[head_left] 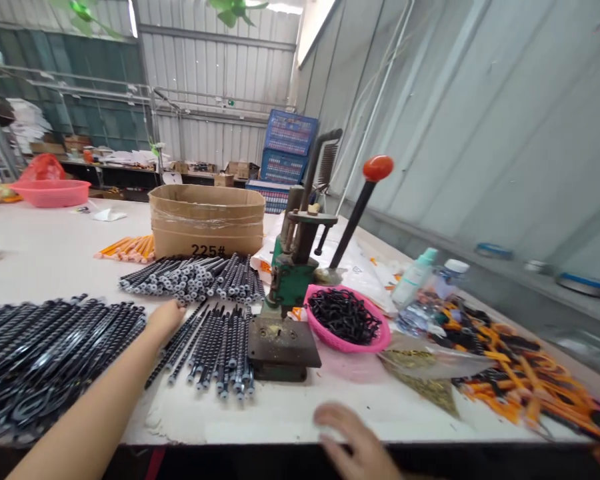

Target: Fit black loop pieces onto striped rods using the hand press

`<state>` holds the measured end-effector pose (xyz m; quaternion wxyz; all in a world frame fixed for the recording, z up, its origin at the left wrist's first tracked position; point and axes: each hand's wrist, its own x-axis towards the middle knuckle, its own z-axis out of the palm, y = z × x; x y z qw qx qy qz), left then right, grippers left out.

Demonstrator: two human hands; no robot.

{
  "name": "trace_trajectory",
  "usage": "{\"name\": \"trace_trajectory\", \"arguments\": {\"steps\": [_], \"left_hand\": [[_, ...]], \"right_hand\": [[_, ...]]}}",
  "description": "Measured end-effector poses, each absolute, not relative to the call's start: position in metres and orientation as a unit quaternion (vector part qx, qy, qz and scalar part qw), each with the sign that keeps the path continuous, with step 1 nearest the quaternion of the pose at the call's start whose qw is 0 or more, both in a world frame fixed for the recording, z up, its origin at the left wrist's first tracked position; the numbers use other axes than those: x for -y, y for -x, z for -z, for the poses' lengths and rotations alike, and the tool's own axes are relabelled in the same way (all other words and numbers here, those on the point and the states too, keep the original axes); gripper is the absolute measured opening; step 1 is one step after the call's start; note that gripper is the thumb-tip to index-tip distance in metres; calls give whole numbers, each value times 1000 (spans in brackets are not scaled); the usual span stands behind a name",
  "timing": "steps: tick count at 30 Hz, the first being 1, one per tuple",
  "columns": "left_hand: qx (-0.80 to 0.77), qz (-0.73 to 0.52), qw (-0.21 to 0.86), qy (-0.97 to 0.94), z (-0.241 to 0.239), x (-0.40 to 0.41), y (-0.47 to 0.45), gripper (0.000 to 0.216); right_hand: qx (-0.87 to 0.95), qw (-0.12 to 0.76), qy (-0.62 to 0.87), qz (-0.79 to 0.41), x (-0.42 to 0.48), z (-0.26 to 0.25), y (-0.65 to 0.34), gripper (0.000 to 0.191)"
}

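My left hand [166, 319] reaches between piles of black-and-white striped rods, at the near edge of a grey-ended stack [190, 279]. Its fingers are mostly hidden, so I cannot tell whether it grips a rod. Loose striped rods [225, 350] lie just right of it, grey ends toward me. Under my left forearm spreads a larger pile of striped pieces with black loops [55, 353]. My right hand [353, 440], blurred, hovers at the table's front edge with fingers apart and nothing visible in it. Beyond it stands a green hand press [293, 280] with a dark base plate [283, 343].
A red-knobbed lever [355, 220] rises from the press. Right of it sit a pink basket [325, 333] of small black parts, a clear bag of brass-coloured bits [425, 380], bottles [415, 277] and orange-black straps [530, 380]. Behind the rods stand a cardboard box [207, 227] and orange pieces [130, 249].
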<state>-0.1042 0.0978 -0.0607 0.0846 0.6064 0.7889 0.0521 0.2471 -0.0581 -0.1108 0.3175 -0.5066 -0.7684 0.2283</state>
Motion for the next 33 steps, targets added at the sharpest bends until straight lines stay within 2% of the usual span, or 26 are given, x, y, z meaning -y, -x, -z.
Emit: {"name": "trace_trajectory", "arguments": {"steps": [2,4,7,11,14,19,24,29,33], "left_hand": [[-786,-86,75,-608,41,-92,106,24],[-776,-121,64,-616,19,-82,101,25],[-736,-209,89,-638,-8,-58,82,24],[-616,-298,230,-692,-15,-14,43,20],[-524,-322,338,-712,-1,15,20,15],[-413,-369,513,-656,27,41,-7,18],[-378,-453,678,-439,51,47,-58,28],[-389,-436,710,-394,74,48,-92,34],[-406,-485,687,-358,82,53,-98,37]], "right_hand": [[736,306,587,-142,19,90,-274,23],[714,235,654,-88,-22,71,-296,25],[691,158,700,-86,-75,58,-310,24],[671,88,729,-105,-116,68,-302,13],[665,89,732,-116,-127,73,-297,16],[672,201,703,-114,-114,56,-300,12],[673,358,637,-114,-43,36,-266,20],[702,526,395,-272,41,55,-219,13],[677,557,378,-297,65,77,-214,22]]}}
